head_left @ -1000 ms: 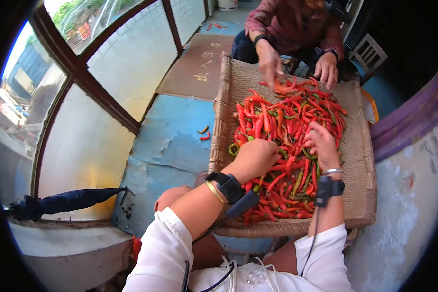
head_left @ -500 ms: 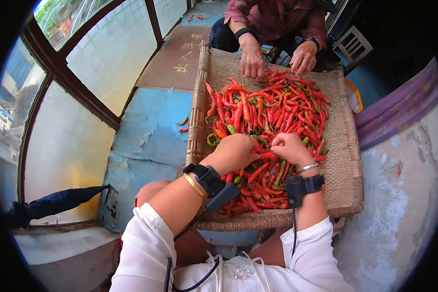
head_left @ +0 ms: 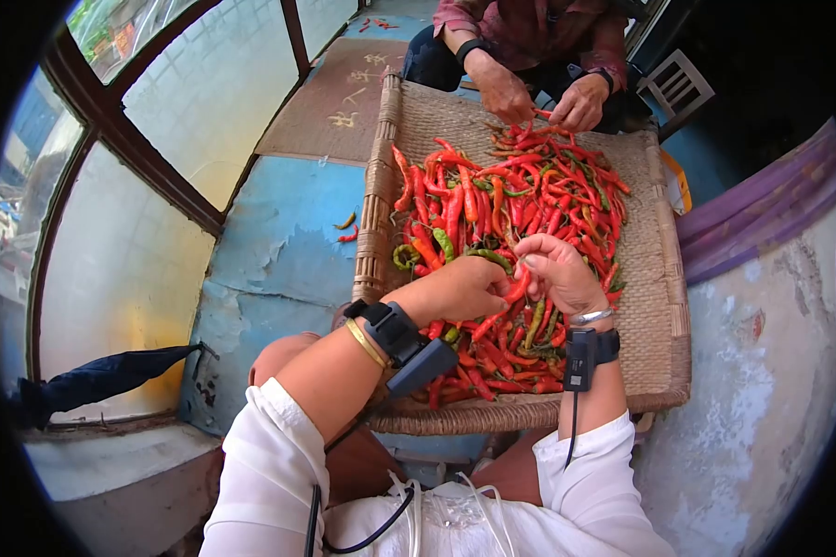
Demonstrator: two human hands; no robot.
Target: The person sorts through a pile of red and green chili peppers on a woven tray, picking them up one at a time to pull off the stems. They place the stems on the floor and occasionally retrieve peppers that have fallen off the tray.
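A red chili pepper [head_left: 519,284] is held up between my two hands, over the near part of the pepper heap. My left hand [head_left: 466,286] is closed on its lower end, the fingertips partly hidden behind the back of the hand. At the upper end of the same pepper, my right hand [head_left: 565,275] is pinched with thumb and forefinger. Beneath and around both hands lies a heap of red chili peppers [head_left: 553,200], with a few green ones such as a curled green pepper [head_left: 406,257]. The heap rests on a woven tray [head_left: 655,306].
Across the tray, a co-worker's hands [head_left: 541,100] hold a red pepper at the far edge of the heap. A few loose peppers [head_left: 346,227] lie on the blue surface [head_left: 288,223] to the left. A folded umbrella [head_left: 111,379] and a purple cloth [head_left: 771,213] flank the area.
My right hand has risen slightly and turned, bringing the red pepper into view between my hands. The co-worker's hands have drawn together and lifted a pepper.
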